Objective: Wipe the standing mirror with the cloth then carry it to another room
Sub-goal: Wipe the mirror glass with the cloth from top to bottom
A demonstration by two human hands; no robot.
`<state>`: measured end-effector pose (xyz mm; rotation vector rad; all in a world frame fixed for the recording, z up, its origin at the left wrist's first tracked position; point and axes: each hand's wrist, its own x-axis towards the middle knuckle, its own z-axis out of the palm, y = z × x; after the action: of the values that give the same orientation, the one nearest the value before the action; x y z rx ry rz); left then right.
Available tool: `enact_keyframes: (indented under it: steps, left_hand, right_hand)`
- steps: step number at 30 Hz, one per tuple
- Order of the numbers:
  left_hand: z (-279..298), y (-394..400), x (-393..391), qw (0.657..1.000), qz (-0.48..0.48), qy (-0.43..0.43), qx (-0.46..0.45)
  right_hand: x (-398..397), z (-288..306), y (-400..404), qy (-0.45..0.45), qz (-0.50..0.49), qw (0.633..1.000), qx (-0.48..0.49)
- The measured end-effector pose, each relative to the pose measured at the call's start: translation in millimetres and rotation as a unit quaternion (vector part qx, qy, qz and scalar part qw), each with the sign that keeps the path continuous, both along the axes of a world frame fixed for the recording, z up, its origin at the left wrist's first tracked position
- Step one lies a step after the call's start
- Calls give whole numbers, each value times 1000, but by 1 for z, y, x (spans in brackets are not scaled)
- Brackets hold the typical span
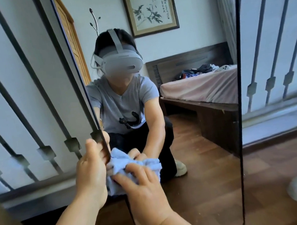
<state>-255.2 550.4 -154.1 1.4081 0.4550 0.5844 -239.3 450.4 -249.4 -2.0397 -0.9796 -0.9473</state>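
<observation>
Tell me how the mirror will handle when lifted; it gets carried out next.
The mirror is tall and narrow, so probably top-heavy and apt to tip. Its thin frame offers little grip, as the left hand shows. The glass is likely fragile.

I see a pale blue cloth (132, 165) against the mirror (197, 143), whose thin frame is black. Around the mirror, the wall (22, 83) is white with dark grey slanted bars. Below the mirror, the floor (278, 165) is reddish-brown wood planks.
</observation>
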Motion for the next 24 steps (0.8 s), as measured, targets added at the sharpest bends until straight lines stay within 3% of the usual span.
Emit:
enact_keyframes:
  steps: [3, 6, 10, 13, 17, 21, 24]
  left_hand:
    - [0, 1, -1, 1000, -21, -9, -11]
    - [3, 0, -1, 999, -33, -17, -9]
    - [9, -3, 2, 999, -35, -33, -10]
    - [14, -1, 1, 999, -27, -25, -1]
    - [16, 1, -1, 999, -32, -8, 3]
    - [18, 1, -1, 999, -42, -7, 17]
    - [19, 1, -4, 998, -52, -13, 19]
  right_hand:
    - [10, 5, -7, -10, -19, 1000, 4]
    - [33, 32, -24, -8, -74, 993, 93]
    - [70, 73, -64, 49, -163, 943, 287]
    - [83, 92, -83, 85, -226, 908, 342]
    - [82, 106, -72, 86, -220, 922, 305]
    - [65, 127, -33, -36, -109, 982, 153]
    - [63, 156, -9, -106, -39, 991, 76]
